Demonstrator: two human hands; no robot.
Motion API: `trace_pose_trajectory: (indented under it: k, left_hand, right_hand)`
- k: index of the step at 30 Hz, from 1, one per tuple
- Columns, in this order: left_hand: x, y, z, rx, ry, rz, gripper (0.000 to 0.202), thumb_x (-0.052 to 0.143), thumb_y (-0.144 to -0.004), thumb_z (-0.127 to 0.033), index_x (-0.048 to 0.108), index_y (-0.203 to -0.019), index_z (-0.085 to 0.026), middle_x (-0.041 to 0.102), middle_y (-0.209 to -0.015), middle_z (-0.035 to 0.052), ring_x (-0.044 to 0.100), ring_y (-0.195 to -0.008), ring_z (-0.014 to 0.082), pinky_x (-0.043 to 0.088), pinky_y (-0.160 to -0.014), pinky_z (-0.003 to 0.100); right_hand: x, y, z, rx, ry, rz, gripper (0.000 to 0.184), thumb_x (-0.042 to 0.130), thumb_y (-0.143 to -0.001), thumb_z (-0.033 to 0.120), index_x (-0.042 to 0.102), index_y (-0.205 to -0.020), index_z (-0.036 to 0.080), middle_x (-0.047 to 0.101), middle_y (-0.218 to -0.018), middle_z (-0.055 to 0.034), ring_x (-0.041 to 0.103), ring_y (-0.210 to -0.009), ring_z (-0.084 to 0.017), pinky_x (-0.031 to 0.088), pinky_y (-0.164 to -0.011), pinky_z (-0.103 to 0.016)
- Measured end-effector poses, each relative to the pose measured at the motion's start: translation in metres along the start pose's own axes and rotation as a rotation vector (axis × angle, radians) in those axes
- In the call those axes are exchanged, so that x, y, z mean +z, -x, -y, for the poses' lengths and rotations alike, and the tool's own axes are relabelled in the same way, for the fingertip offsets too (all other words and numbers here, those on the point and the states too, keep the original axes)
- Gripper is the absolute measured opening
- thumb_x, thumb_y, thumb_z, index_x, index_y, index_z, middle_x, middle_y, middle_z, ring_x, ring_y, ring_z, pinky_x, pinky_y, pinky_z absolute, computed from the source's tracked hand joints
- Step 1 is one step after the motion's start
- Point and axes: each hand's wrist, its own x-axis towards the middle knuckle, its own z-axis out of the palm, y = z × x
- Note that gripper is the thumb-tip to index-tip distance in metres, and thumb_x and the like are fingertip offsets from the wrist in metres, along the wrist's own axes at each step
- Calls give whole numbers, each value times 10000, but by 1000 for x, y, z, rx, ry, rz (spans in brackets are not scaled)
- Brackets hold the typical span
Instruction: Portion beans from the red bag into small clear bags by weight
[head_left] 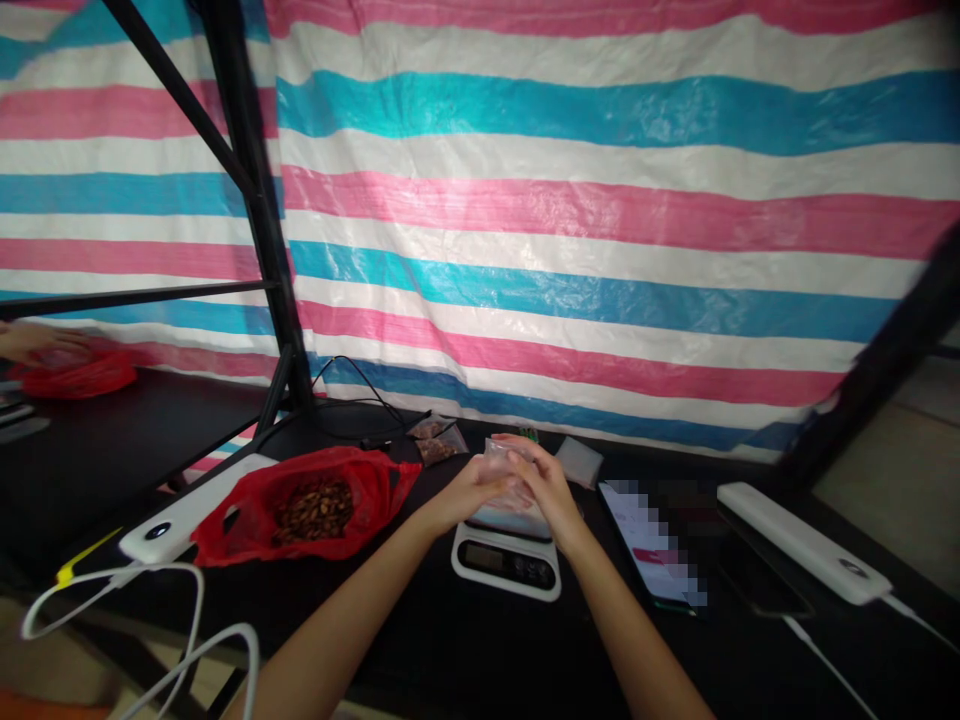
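Both my hands come together above a white digital kitchen scale (506, 570) with a dark display panel. Between them is a small clear plastic bag (498, 458); its contents are mostly hidden by my fingers. My left hand (466, 492) grips the bag from the left, and my right hand (546, 485) curls over its right side. Left of my forearm, an open red plastic bag (367, 490) holds many small brown pieces (319, 510), like shelled nuts or seeds. Behind my hands lie filled small clear bags (437, 440) and a stack of flat clear bags (579, 462).
A lit phone (649, 550) lies right of the scale. Farther right are a white power bank (806, 545) and a dark phone (761, 580) with cables. Another white power bank (161, 530) sits left. At far left, another person's hand (45, 343) touches a red bag (82, 375).
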Motion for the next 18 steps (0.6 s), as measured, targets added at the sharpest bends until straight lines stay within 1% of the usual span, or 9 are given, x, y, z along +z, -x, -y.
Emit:
trace_pose_trajectory:
  k: [2, 3, 5, 7, 9, 13, 16, 18]
  left_hand:
    - [1, 0, 3, -62, 11, 13, 425, 676, -671, -410, 641, -960, -100, 683, -793, 82, 646, -731, 193, 496, -769, 346]
    - [1, 0, 4, -84, 21, 24, 424, 688, -660, -402, 639, -950, -98, 683, -765, 75, 646, -706, 190, 499, -759, 346]
    - [2, 0, 9, -99, 52, 54, 434, 701, -650, -384, 626, -972, -103, 682, -754, 67, 646, -689, 185, 507, -736, 341]
    - [1, 0, 12, -100, 90, 96, 430, 700, -654, -377, 619, -978, -107, 682, -748, 64, 646, -678, 178, 513, -715, 330]
    - [1, 0, 14, -122, 120, 123, 411, 698, -655, -379, 622, -949, -102, 680, -734, 63, 647, -665, 174, 514, -706, 322]
    - [1, 1, 13, -172, 136, 78, 422, 714, -637, -371, 615, -938, -92, 673, -697, 59, 650, -616, 175, 522, -664, 323]
    - [1, 1, 12, -173, 130, 40, 419, 723, -625, -358, 614, -923, -85, 670, -682, 61, 649, -592, 179, 524, -625, 315]
    - [1, 1, 12, -171, 128, 33, 397, 725, -622, -352, 619, -891, -80, 668, -674, 63, 649, -586, 180, 523, -615, 311]
  right_hand:
    - [0, 1, -2, 100, -53, 38, 340, 648, -701, 405, 662, -980, 211, 676, -991, -76, 616, -927, -242, 474, -825, -383]
    - [0, 1, -3, 138, -65, 38, 367, 667, -680, 407, 665, -986, 204, 686, -968, -77, 630, -896, -249, 485, -807, -389]
    - [1, 2, -5, 184, -71, 18, 363, 679, -663, 419, 686, -948, 193, 699, -930, -78, 644, -861, -261, 501, -778, -391]
    - [2, 3, -6, 192, -69, 0, 349, 675, -665, 425, 698, -925, 192, 704, -908, -75, 649, -853, -265, 508, -771, -389]
    - [4, 4, -4, 190, -63, -7, 346, 669, -676, 415, 695, -941, 194, 706, -904, -71, 650, -857, -264, 509, -782, -389]
    - [7, 5, 0, 207, -88, -6, 328, 669, -680, 397, 698, -928, 185, 707, -901, -72, 652, -860, -261, 511, -794, -382]
    - [8, 5, 0, 197, -108, -8, 315, 666, -679, 401, 702, -911, 190, 706, -905, -65, 653, -858, -258, 518, -783, -377]
    - [8, 5, -1, 180, -83, -24, 300, 661, -685, 397, 703, -900, 193, 705, -915, -61, 651, -861, -256, 525, -768, -366]
